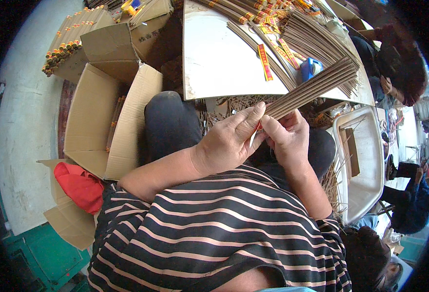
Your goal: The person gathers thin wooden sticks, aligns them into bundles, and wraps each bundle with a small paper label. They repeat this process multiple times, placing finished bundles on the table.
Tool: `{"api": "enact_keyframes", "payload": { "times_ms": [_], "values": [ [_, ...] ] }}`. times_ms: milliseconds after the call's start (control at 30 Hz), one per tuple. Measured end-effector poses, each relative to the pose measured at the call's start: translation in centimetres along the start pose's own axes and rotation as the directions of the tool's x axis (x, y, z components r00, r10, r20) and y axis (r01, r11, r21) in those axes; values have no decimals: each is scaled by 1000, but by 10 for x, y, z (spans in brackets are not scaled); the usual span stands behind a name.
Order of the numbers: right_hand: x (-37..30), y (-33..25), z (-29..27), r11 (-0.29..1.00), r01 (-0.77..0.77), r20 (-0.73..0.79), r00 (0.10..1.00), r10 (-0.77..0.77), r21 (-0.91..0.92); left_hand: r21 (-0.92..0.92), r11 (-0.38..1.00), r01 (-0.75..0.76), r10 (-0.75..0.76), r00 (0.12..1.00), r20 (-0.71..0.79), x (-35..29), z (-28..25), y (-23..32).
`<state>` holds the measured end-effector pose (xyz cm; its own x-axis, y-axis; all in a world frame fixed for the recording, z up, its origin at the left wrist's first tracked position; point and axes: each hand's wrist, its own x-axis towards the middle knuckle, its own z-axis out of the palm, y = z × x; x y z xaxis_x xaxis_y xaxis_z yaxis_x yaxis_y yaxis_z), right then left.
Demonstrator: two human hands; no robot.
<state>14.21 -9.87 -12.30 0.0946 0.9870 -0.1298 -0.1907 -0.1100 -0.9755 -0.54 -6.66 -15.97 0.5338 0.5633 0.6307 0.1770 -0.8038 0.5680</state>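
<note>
Matt, rough-looking sticks (314, 88), smooth tabletop (212, 63), matt cardboard box (135, 109), cloth shirt (214, 221)

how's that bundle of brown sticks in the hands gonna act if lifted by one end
The bundle of sticks looks fairly stiff: it juts past the left hand and right hand without visible sag. Being slender, they may snap if bent. The far end could splay, as no band shows there.

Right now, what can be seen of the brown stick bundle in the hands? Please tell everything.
The bundle is of thin, straight, wood-like brown sticks, close together. It slants toward the picture's upper right, its far end over the table. The left hand and right hand hold its near end, mostly hidden; a red-and-white strip shows there.
</note>
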Motion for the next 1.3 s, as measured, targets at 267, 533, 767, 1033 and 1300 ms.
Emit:
{"api": "enact_keyframes", "payload": {
  "times_ms": [267,533,767,1033,1300],
  "values": [
    [9,3,-11,997,-61,63,996,63,-36,174,985,3,-27,991,134,-2,1,-5],
    [25,8,-16,983,169,115,980,-160,-76,375,921,-103,34,982,186,6,2,-16],
    [24,-10,-19,990,-2,203,979,31,-143,206,978,31,-64,986,157,7,1,-15],
    [25,-18,-20,991,130,324,939,-118,-15,-56,997,61,-53,987,150,21,-12,-10],
    [24,-25,-23,982,182,377,914,-151,-46,-359,901,245,-160,955,248,23,-19,-5]
  ]
}}
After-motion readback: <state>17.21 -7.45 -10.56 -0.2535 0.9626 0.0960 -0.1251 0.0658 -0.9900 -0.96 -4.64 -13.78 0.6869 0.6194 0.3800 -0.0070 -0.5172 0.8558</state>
